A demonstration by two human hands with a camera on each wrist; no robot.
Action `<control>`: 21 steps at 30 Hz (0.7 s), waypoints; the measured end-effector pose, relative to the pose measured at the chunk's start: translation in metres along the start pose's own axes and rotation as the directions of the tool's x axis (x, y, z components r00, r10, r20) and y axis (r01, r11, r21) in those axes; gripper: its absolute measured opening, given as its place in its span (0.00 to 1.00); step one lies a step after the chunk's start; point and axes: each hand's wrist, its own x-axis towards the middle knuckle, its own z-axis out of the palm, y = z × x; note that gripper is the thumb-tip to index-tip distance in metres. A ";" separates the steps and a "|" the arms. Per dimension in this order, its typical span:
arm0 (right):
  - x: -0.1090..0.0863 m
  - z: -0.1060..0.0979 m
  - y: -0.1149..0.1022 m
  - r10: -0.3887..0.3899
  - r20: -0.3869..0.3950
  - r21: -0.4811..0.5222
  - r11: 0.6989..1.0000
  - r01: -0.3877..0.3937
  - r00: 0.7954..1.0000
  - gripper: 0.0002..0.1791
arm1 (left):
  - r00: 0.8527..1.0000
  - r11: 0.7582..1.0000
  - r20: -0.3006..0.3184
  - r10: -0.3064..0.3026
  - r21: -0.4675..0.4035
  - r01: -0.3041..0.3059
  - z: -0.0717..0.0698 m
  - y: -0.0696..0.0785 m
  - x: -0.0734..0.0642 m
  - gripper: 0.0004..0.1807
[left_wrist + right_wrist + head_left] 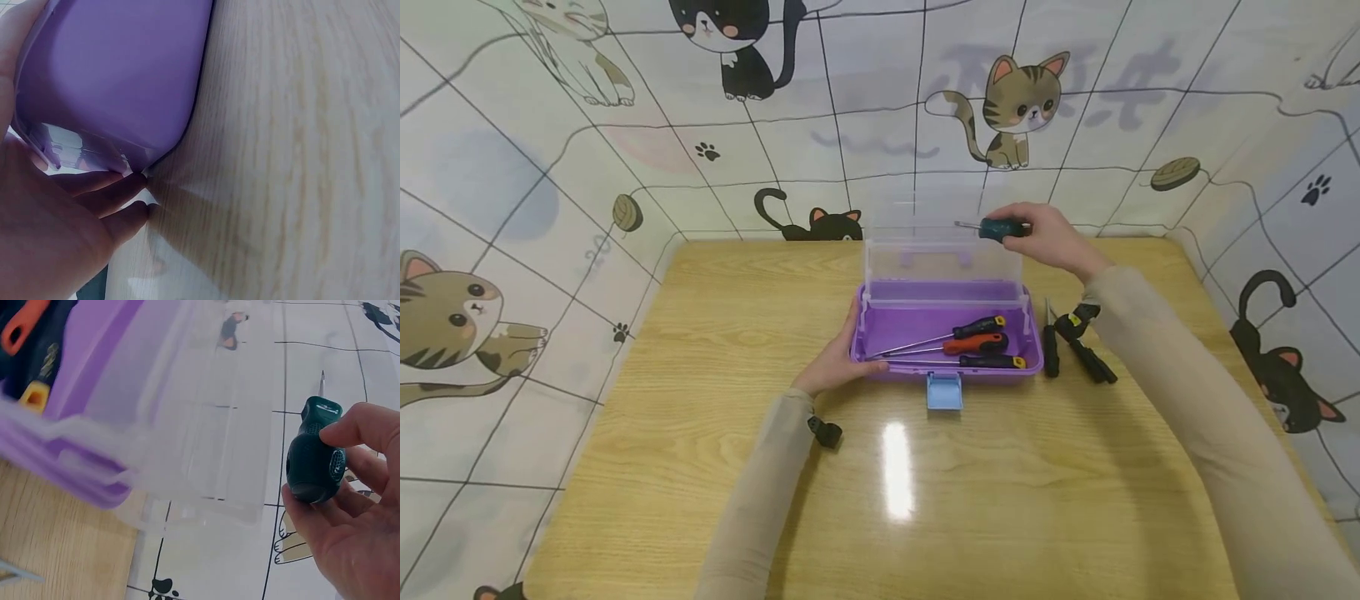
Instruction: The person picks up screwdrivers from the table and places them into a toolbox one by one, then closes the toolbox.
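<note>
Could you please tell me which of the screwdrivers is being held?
The stubby screwdriver with the dark green handle, held in the right hand; the red-and-black-handled screwdriver and two black-and-yellow-handled screwdrivers lie in the purple plastic box.

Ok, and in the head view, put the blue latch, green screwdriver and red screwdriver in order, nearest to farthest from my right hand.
1. Green screwdriver: held in your right hand.
2. Red screwdriver: lying inside the purple box, toward its right side.
3. Blue latch: at the box's front, on the side nearest you.

Screwdrivers in toolbox; tools on table, right of toolbox.
</note>
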 end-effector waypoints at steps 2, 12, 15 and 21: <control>0.003 -0.001 -0.001 0.016 0.013 0.019 1.000 -0.016 1.000 0.23 | 1.000 1.000 0.003 -0.008 0.004 0.008 0.000 0.008 -0.002 0.69; 0.020 0.004 -0.003 0.031 0.047 -0.005 1.000 -0.031 0.998 0.24 | 1.000 1.000 0.010 -0.016 0.005 0.016 0.002 0.019 -0.006 0.66; 0.026 0.005 -0.002 0.027 0.053 -0.011 1.000 -0.026 0.998 0.23 | 1.000 1.000 0.007 -0.020 0.006 0.020 0.002 0.018 -0.006 0.66; 0.036 0.007 -0.003 0.028 0.066 -0.011 1.000 -0.027 0.997 0.22 | 0.999 0.999 0.007 -0.042 0.020 0.042 0.002 0.020 -0.007 0.66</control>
